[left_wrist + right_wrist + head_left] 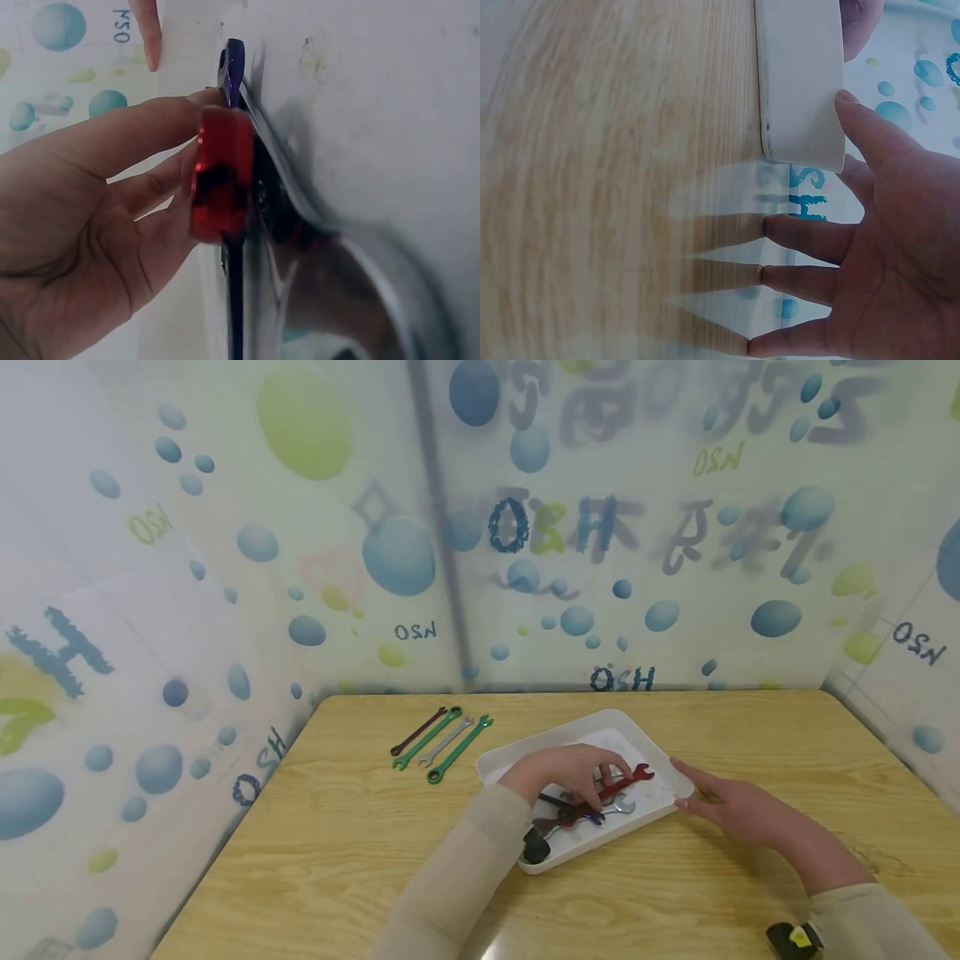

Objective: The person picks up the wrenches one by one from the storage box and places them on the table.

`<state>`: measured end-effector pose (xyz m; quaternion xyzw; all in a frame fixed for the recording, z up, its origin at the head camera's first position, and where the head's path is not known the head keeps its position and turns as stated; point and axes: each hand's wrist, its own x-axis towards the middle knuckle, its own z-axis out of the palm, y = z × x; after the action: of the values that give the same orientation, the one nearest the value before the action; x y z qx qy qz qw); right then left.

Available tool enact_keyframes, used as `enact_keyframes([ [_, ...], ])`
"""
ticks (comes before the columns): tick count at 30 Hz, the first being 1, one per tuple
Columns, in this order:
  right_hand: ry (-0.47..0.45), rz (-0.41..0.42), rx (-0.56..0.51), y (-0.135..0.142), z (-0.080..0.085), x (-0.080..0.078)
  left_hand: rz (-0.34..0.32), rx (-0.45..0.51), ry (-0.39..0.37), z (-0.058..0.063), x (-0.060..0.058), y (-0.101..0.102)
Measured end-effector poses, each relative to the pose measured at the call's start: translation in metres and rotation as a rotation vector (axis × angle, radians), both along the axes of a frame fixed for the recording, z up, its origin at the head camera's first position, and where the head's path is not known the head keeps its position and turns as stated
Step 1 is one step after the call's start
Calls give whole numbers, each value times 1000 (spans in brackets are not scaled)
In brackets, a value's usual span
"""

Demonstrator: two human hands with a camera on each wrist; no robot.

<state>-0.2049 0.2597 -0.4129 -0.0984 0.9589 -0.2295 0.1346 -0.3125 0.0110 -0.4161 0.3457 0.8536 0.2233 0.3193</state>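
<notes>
A white tray with several wrenches in it stands on the wooden table. Reaching into it, my left hand pinches a red wrench between thumb and fingers. Under and beside that hand lie a silver wrench and a purple wrench, overlapping other tools. In the left wrist view the end of the red wrench is close to the camera and blurred. My right hand touches the tray's right corner, thumb and index finger on either side of it. Its other fingers are straight and spread, tips down at the table.
Left of the tray, two green wrenches, a silver wrench and a dark red wrench lie side by side, slanting. A patterned curtain wall rises behind the table and along both sides.
</notes>
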Motion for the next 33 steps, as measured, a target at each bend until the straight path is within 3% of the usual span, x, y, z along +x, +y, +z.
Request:
enact_keyframes([
  [11,2,-3,-4,1,-3,-1,23,62,-40,-1,-5,-3],
  [17,0,-8,0,0,-2,-1,28,50,-50,0,-8,-3],
  [23,-7,-9,3,0,-3,0,53,49,-98,-2,-9,-5],
  [33,-30,-12,6,-1,-2,-2,94,127,-168,-3,-12,-15],
])
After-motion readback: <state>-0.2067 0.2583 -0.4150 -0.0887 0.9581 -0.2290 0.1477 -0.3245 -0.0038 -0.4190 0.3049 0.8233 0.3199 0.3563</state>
